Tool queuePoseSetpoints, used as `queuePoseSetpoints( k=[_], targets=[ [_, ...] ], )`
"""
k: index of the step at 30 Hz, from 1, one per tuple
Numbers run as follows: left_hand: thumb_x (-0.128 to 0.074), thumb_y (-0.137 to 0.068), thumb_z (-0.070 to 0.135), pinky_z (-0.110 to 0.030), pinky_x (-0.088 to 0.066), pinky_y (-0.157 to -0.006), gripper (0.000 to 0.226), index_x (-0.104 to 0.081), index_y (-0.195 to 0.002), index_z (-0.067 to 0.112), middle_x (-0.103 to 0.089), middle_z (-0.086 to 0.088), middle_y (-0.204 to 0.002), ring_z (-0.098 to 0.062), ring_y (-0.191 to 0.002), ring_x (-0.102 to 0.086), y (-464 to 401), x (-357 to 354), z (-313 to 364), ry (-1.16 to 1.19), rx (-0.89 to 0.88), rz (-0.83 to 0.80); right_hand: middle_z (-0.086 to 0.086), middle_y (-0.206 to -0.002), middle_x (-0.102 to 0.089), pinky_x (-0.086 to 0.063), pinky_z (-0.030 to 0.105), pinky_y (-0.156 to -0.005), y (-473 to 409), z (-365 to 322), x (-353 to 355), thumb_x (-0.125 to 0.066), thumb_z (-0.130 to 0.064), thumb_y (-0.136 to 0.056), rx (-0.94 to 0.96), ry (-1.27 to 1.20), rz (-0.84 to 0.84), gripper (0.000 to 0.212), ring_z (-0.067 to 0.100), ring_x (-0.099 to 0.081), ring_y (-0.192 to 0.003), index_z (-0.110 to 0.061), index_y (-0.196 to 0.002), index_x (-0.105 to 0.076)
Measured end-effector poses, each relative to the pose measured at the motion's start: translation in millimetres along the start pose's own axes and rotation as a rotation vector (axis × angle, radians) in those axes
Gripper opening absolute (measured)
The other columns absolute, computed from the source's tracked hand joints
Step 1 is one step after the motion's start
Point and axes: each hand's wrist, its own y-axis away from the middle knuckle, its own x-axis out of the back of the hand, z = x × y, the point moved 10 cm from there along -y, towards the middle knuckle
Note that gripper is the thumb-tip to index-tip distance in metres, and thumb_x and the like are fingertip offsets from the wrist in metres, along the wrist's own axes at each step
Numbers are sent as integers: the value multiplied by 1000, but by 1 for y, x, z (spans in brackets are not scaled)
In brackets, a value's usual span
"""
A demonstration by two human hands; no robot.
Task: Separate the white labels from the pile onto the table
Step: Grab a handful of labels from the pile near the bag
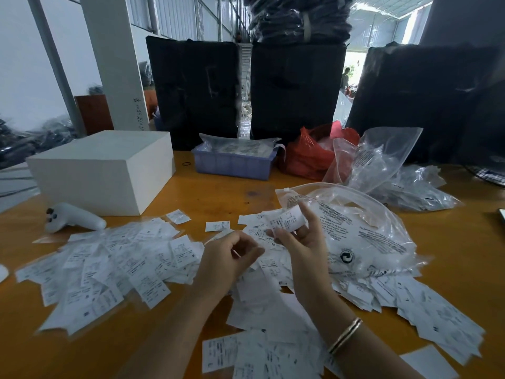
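White printed labels lie in heaps on the orange table (213, 192): a broad spread pile (109, 258) at the left and another pile (273, 291) under and around my hands. My right hand (297, 242) holds a small curled bundle of labels (287, 220) above the pile, fingers curled round it. Just to its left, my left hand (229, 258) hovers over the pile with its fingers curled; a thin white strip shows at its fingertips, and whether it is pinched I cannot tell. Single labels (217, 226) lie apart near the table's middle.
A clear printed plastic bag (363, 236) lies right of my hands, more clear bags (382, 160) behind it. A white box (103, 170) and a white controller (73, 217) sit at the left. A purple tray (232, 162), a red bag (308, 157) and black bags stand behind.
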Motion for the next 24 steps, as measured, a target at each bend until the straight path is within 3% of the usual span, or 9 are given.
queuePoseSetpoints(
  k=[3, 6, 13, 19, 23, 24],
  targets=[
    [-58, -70, 53, -5, -44, -62, 16, -54, -77, 39, -59, 20, -76, 9, -79, -55, -1, 1, 0, -37, 3, 11, 3, -89, -71, -53, 21, -73, 2, 1, -4, -67, -8, -84, -3, 61, -32, 21, 19, -68, -88, -28, -90, -69],
    [-59, -71, 54, -5, -44, -60, 18, -55, -78, 38, -59, 19, -75, 7, -77, -56, 0, 5, 0, -27, -22, 37, 2, -87, -73, -53, 18, -69, 3, 6, -3, -67, -10, -85, -44, 104, -41, 7, 16, -69, -85, -17, -86, -67],
    [-61, -73, 50, -7, -44, -58, 18, -59, -79, 34, -59, 19, -71, 6, -72, -57, 1, 10, 2, 2, -39, 73, -1, -89, -72, -55, 28, -74, 3, 8, -2, -68, -16, -85, -24, 248, -59, 13, 18, -67, -87, -28, -82, -67],
    [-60, -72, 53, -8, -44, -58, 30, -65, -81, 25, -62, 15, -71, 2, -72, -58, 1, 10, 1, 28, -46, 70, -15, -78, -66, -47, 13, -66, 5, -5, -11, -67, -15, -86, 127, 514, -97, 22, 0, -59, -76, -34, -75, -62],
    [-67, -81, 35, -8, -45, -61, 4, -63, -82, 35, -64, 18, -76, 2, -76, -59, 1, 9, 2, 11, -61, 46, -10, -75, -58, -44, 37, -73, 4, -8, -12, -55, -18, -93, 206, 764, -105, 21, 13, -54, -77, -31, -76, -56],
    [-68, -83, 28, -8, -45, -62, 9, -64, -82, 37, -65, 18, -78, 2, -77, -59, 1, 9, 2, -5, -73, 39, -8, -72, -54, -40, 37, -71, 4, -10, -12, -52, -18, -92, 234, 806, -100, 20, 14, -51, -74, -25, -73, -55]
  ],
)
